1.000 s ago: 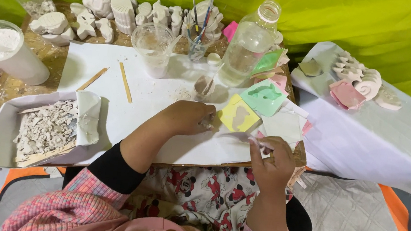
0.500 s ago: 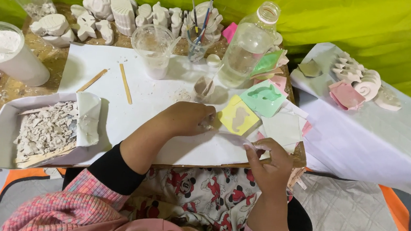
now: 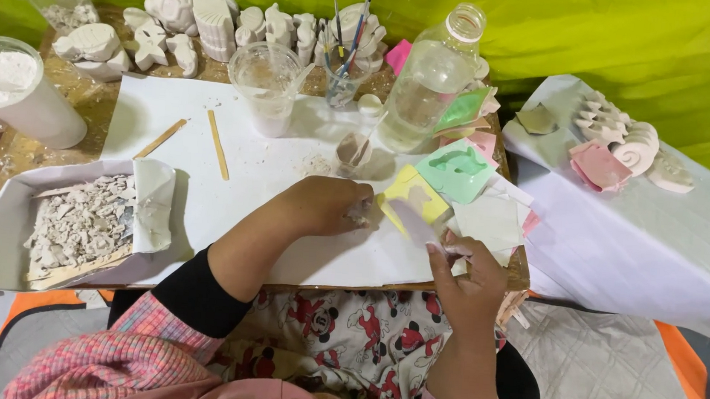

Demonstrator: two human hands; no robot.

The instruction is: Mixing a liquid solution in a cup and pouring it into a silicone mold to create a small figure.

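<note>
Bright, even daylight with soft shadows, sharp focus throughout, and slight wide-angle bending at the edges.

The left hand (image 3: 326,206) lies knuckles-up, forearm stretched forward in a black cuff under a pink checked sleeve, fingers curled inward and pinched together at the tips. The right hand (image 3: 470,275) is raised nearer the body, wrist bent, fingers loosely closed.
</note>
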